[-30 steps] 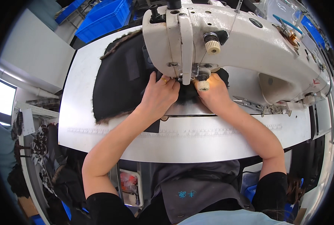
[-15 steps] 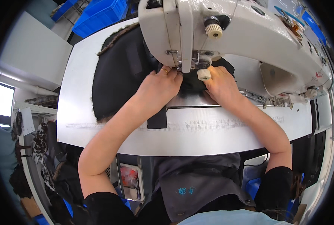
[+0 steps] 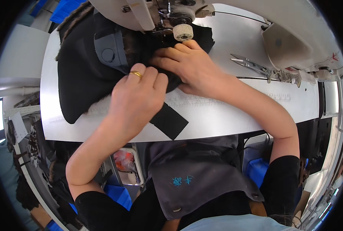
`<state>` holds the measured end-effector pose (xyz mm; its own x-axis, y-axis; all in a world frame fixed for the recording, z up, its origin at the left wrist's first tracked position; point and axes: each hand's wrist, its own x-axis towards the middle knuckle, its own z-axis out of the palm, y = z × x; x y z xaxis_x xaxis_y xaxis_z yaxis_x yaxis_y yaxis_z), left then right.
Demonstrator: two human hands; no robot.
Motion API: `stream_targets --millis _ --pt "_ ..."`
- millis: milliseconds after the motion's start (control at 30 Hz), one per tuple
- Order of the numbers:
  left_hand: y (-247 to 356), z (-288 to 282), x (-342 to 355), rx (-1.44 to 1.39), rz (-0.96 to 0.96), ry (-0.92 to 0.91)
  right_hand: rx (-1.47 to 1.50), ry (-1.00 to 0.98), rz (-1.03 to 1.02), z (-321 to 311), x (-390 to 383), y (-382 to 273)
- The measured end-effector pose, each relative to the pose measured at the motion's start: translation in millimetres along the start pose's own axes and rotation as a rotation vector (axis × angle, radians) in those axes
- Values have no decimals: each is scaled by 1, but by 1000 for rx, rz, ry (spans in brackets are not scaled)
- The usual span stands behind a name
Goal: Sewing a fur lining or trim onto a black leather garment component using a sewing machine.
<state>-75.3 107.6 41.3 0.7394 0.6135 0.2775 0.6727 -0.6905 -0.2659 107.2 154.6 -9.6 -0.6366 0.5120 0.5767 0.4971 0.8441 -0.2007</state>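
Observation:
A black fabric piece (image 3: 79, 77) with brown fur along its edge lies bunched under and in front of the cream sewing machine head (image 3: 123, 15). On top of it shows a grey tab (image 3: 110, 50) with a round stitched outline. My left hand (image 3: 138, 94), a gold ring on one finger, is closed on the fabric's near edge. From below that hand a flat black strip (image 3: 170, 121) sticks out over the table edge side. My right hand (image 3: 192, 65) grips the bunched fabric just below the machine's white knob (image 3: 183, 32); its fingertips are partly hidden in the folds.
Metal thread snips (image 3: 250, 64) lie on the machine bed at right, beside a cluster of metal parts (image 3: 289, 77). A printed ruler (image 3: 233, 99) runs along the white table. Blue bins (image 3: 119, 196) stand below, and another blue bin (image 3: 67, 10) is at far left.
The fabric has been drawn nearer and its grey tab has come into sight. Both hands have shifted away from the needle area, and the black strip has tilted. The snips are now visible.

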Motion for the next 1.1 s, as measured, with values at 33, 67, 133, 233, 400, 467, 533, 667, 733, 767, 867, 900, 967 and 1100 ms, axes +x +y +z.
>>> stream_targets --millis 33,67,133,233,400,467,533,667,733,767,867,900,967,1100 --pt "-2 0 -1 -60 -9 21 41 -40 17 3 -3 0" --pt "-4 0 -5 -118 -28 39 48 -44 20 6 -7 0" --pt "-5 -1 -8 -184 -44 51 41 -42 -23 9 -16 0" --pt "-12 -14 5 91 95 -30 -52 -40 -76 6 -14 -1" --pt "-35 -16 29 240 341 -159 0 -37 -69 2 -17 7" --pt "-37 -20 34 302 208 -385 37 -37 -47 0 -17 12" --pt "-35 -12 25 398 210 -354 44 6 -61 -2 -16 16" --pt "-21 0 4 448 113 -170 39 -30 -89 -5 -13 19" --pt "-17 2 1 278 -4 -154 22 -63 -81 -5 -12 16" --pt "-18 2 1 277 -6 -156 24 -64 -81 -5 -12 14" --pt "-25 -1 7 213 15 -133 -24 -40 -15 1 -8 6" --pt "-26 -2 11 162 19 -102 -95 -45 11 4 -5 2" --pt "-26 -5 16 110 40 -65 -168 -50 39 12 -1 -1" --pt "-35 6 12 58 142 -34 -155 4 9 22 1 2"
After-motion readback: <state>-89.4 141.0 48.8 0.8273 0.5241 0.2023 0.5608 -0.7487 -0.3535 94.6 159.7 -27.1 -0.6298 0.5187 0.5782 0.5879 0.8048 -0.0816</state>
